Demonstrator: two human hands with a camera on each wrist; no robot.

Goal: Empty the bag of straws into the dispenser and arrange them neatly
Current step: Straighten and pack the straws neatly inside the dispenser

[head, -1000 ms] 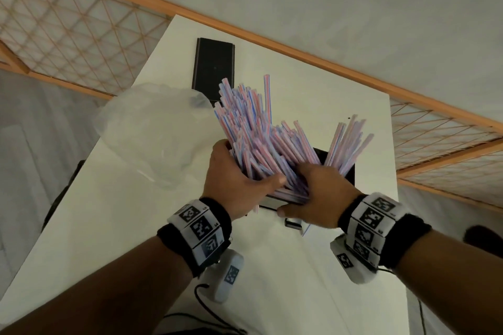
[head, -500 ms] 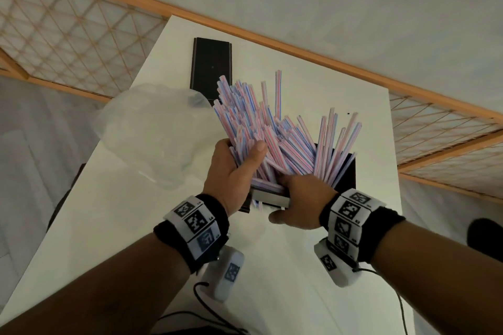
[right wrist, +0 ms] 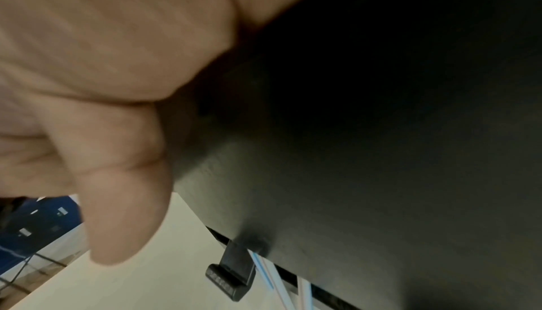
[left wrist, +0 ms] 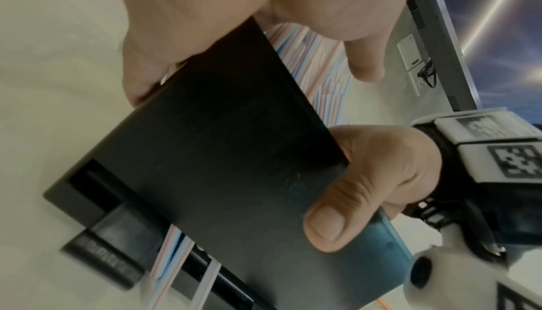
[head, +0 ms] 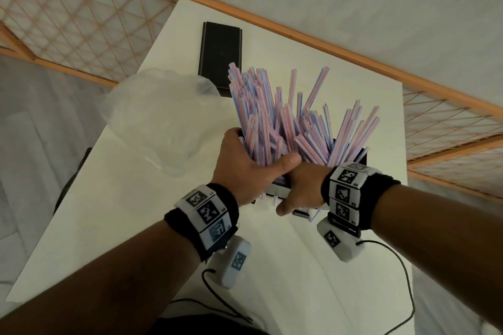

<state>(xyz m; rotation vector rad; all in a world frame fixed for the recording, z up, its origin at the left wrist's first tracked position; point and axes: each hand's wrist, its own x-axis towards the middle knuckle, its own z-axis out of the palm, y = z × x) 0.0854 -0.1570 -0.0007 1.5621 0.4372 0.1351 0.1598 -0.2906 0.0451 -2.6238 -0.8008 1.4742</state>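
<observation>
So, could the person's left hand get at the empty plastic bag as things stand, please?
Probably yes: the plastic bag lies uncovered on the table just beside the left hand, but that hand would first have to drop its grip on the straws.

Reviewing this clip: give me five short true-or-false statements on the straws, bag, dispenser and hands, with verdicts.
1. The straws stand splayed out of the black dispenser. True.
2. The plastic bag is held in the left hand. False: it lies on the table.
3. The left hand grips a bunch of straws. True.
4. The right hand rests flat on the table. False: it holds the dispenser.
5. The black lid covers the dispenser. False: it lies on the table behind the dispenser.
</observation>
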